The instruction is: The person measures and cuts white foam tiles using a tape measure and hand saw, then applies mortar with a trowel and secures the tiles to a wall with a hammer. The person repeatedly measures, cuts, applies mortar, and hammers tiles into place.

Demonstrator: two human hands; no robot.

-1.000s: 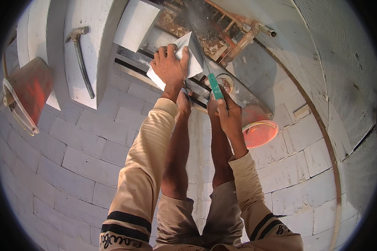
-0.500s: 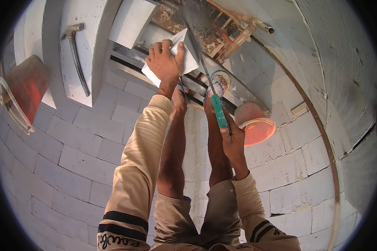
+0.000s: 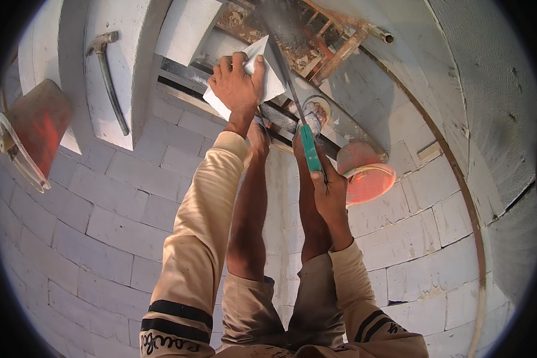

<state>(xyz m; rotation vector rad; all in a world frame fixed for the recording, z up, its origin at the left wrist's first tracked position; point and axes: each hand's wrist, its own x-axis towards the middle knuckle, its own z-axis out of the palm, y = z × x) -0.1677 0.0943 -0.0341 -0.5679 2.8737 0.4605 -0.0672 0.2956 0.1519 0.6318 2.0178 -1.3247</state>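
My left hand (image 3: 237, 89) grips a white, sharp-cornered piece of building block (image 3: 273, 82), its fingers curled over the top and thumb along the right side. In my right hand (image 3: 333, 200) is the green handle of a handsaw (image 3: 309, 149). Its long dark blade runs away from me along the right edge of the block piece, and its far end is blurred. The fingers of my right hand wrap round the handle, partly hidden behind it. Beneath the block piece, dark metal bars (image 3: 278, 117) cross near my feet.
A hammer (image 3: 109, 83) lies on a large pale block at the left. Red buckets stand at the left (image 3: 42, 128) and the right (image 3: 370, 179). Rusty metal framework (image 3: 340, 56) is at the far side. A brown pipe (image 3: 444, 146) curves down the right, beside pale blockwork (image 3: 125, 197).
My right hand and the saw have moved slightly away from me along the block piece. My left hand keeps its grip on the block piece. The view has shifted a little.
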